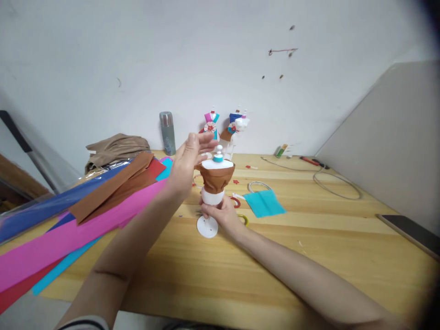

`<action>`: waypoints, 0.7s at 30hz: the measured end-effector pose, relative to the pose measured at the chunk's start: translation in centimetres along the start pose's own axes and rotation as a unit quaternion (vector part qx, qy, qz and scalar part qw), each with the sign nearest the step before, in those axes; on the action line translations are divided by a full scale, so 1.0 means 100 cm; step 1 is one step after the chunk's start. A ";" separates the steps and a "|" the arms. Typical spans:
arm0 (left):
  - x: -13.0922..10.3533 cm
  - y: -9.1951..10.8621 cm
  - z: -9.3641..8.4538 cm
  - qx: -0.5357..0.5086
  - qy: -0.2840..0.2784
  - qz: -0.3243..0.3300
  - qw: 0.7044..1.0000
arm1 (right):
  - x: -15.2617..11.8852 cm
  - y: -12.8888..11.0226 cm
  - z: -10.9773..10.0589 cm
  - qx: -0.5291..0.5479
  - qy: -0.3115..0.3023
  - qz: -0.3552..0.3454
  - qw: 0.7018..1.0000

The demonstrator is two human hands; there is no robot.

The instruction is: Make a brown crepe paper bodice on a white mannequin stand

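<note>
A small white mannequin (213, 197) on a round white base stands upright near the middle of the wooden table. Brown fabric (217, 178) wraps its upper body, and a teal band circles its neck below a white knob. My right hand (220, 211) grips the mannequin low down, under the white waist part. Raised at the mannequin's upper left is my left hand (188, 160), its fingers stretched out and apart, with nothing seen in it. A teal fabric square (265, 203) lies to the right.
Long fabric strips (113, 211) cover the left side. Behind stand a flask (167, 133) and dressed mannequins (210, 123). Scissors with yellow handles (244, 219), a cable (319, 179), a phone-like dark object (409, 231) and brown cloth (118, 149) also lie on the table (192, 275).
</note>
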State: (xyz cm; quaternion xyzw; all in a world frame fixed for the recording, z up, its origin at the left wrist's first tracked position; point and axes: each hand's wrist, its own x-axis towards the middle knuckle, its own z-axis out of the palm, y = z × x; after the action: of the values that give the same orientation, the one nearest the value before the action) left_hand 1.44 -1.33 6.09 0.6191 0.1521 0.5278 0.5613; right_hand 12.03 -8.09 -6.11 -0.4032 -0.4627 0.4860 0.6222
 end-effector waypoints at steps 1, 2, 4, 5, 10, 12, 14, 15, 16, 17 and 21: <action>-0.001 0.000 0.001 -0.018 -0.014 -0.010 1.000 | 0.000 0.000 -0.001 -0.006 -0.005 0.003 1.000; -0.003 0.001 0.002 -0.035 -0.029 -0.021 0.999 | -0.001 0.001 -0.001 -0.010 -0.011 0.004 1.000; -0.005 0.003 0.004 -0.067 -0.062 -0.045 0.995 | -0.001 0.003 -0.001 -0.011 -0.024 0.004 1.000; -0.006 0.004 0.004 -0.083 -0.085 -0.061 0.991 | -0.001 0.004 -0.001 -0.007 -0.030 0.002 1.000; -0.002 0.009 0.002 -0.118 -0.172 -0.135 0.969 | -0.001 0.007 0.002 0.039 -0.049 0.002 0.998; 0.002 0.008 0.000 -0.117 -0.168 -0.143 0.968 | 0.000 0.007 0.002 0.038 -0.056 0.004 0.998; 0.005 0.005 -0.002 -0.113 -0.175 -0.150 0.967 | 0.000 0.007 0.001 0.027 -0.070 0.004 0.997; 0.006 0.004 -0.003 -0.109 -0.182 -0.150 0.966 | 0.001 0.008 0.001 0.023 -0.078 0.004 0.997; 0.007 0.003 -0.004 -0.102 -0.188 -0.150 0.965 | 0.002 0.008 0.001 0.020 -0.086 0.005 0.996; 0.008 0.002 -0.004 -0.094 -0.193 -0.149 0.965 | 0.002 0.008 0.001 0.019 -0.093 0.005 0.995; 0.010 0.002 -0.003 -0.054 -0.176 -0.157 0.970 | 0.003 0.008 0.003 0.028 -0.099 0.013 0.995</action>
State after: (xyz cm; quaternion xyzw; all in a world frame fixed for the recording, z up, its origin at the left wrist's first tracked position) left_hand 1.50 -0.42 6.69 0.6393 0.1176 0.3233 0.6877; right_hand 11.64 -7.63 -6.73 -0.3418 -0.5030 0.5439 0.5782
